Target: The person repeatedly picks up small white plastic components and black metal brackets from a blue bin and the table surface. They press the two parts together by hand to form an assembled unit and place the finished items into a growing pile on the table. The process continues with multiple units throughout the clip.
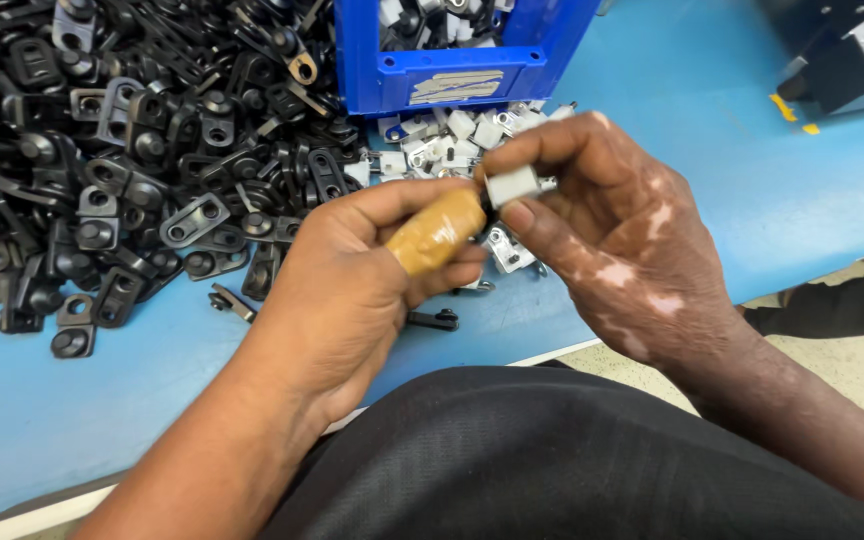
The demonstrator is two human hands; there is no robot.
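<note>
My left hand is curled in front of me, its index finger wrapped in tan tape. It pinches something small against the white plastic piece; the part it grips is hidden. My right hand holds that small white piece between thumb and fingers, right at the taped fingertip. Both hands hover over the blue table, above a small pile of white parts.
A large heap of black metal brackets covers the table's left side. A blue plastic crate with more parts stands at the back centre. A machine sits at the far right. One black bracket lies near the table edge.
</note>
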